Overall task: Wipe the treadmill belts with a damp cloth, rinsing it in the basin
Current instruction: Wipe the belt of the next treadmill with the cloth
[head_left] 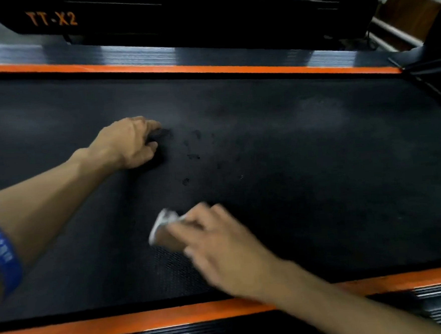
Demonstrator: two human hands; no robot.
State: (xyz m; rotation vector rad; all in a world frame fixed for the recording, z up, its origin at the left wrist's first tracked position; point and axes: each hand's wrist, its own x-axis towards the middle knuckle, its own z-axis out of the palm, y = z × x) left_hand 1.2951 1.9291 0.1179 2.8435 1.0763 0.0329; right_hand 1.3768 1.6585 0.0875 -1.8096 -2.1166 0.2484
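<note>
Cloth point(163, 227) — pale, bunched and blurred — lies under the right hand point(214, 241) on the near middle of the treadmill belt point(317, 147), fingers curled over it, presumably pressing for a wiping stroke. Its long axis seems to run near-to-far, though blur hides much. The left hand point(129, 143) rests farther off, fingers curled on the belt, holding nothing visible — likely bracing. No basin shows.

2 hands point(131, 144) — 1 cloth point(163, 223), 1 belt point(317, 147), 1 wristband point(1, 257).
</note>
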